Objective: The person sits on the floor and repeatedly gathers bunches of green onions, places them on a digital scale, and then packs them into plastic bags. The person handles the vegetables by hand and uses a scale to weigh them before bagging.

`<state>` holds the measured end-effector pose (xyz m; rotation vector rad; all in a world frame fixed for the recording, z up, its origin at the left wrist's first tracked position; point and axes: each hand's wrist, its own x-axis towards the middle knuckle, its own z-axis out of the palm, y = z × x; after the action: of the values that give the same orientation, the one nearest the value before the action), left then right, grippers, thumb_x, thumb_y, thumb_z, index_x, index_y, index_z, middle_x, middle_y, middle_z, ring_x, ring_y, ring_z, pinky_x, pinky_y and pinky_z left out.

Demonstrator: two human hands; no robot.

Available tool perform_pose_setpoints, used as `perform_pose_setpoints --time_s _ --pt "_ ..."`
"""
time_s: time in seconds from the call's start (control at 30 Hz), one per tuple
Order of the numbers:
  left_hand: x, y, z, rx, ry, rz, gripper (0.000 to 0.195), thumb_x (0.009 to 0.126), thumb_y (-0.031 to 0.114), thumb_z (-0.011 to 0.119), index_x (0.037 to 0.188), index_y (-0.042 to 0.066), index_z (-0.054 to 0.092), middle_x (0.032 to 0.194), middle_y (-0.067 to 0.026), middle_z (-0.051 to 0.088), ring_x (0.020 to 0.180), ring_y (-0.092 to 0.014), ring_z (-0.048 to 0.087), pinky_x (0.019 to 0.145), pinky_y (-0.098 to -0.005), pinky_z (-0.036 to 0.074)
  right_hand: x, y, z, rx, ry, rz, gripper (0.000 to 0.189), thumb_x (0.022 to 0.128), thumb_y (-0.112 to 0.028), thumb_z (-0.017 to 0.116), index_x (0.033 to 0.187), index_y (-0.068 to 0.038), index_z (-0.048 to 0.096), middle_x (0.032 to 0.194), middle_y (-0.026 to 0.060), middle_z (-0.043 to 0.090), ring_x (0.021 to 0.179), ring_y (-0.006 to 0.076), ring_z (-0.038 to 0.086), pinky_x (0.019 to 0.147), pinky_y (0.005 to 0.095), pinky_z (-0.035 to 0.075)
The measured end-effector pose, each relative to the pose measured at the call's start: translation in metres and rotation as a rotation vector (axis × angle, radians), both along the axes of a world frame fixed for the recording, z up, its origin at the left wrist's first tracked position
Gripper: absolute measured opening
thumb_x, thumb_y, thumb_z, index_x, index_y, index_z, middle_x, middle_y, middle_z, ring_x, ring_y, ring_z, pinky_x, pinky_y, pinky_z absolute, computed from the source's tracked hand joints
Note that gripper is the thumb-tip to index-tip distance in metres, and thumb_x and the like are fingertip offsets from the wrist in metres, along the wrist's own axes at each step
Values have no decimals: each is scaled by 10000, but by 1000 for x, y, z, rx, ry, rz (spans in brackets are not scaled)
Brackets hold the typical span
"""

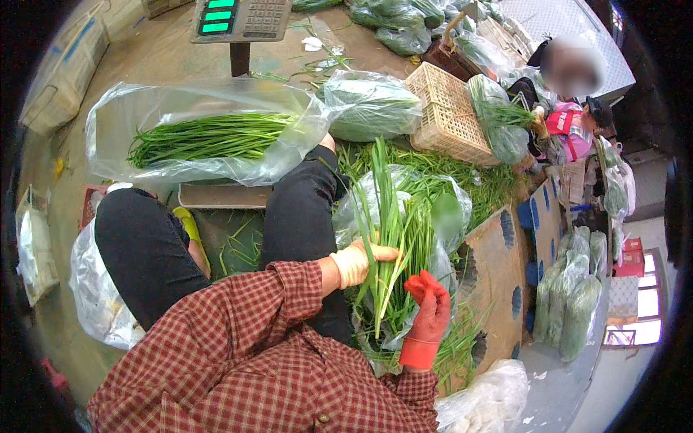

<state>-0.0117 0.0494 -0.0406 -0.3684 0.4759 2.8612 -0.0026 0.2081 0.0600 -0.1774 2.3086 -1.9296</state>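
Note:
My left hand, in a white glove, is closed around a small bunch of long green leafy stalks, some of them yellowish. Just right of the bunch is my right hand in a red glove, its fingers curled; whether a stalk is between them I cannot tell. Beneath both hands a pile of loose green stalks lies on a clear plastic bag. Beyond my knees, an open clear bag holds a thick bundle of green stalks and rests over a tray.
A digital scale display on a post stands ahead. A filled bag touches a cream plastic crate. A board lies at the right, with packed bags beyond. A co-worker sits at the upper right.

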Motion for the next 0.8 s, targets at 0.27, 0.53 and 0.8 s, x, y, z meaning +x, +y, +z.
perform_pose_setpoints --time_s 0.27,0.53,0.8 --pt "2 -2 5 -232 -20 58 380 734 152 744 1071 77 587 828 -54 612 723 -173 595 599 -322 485 11 -17 -10 551 -266 250 337 890 -283 572 796 37 613 646 116 629 553 168 604 530 315 467" --pt "0 -2 6 -373 -143 111 337 706 74 740 1004 58 585 760 -25 595 595 -136 563 522 -273 446 14 43 -20 682 -334 310 357 896 -310 596 826 39 614 652 92 620 543 149 596 516 276 466" --pt "-10 -5 0 -297 -185 309 266 707 34 737 934 20 598 738 -58 614 589 -163 571 557 -299 461 41 130 -20 1632 -122 662 502 851 -474 576 747 11 658 715 162 651 586 266 613 607 344 473"
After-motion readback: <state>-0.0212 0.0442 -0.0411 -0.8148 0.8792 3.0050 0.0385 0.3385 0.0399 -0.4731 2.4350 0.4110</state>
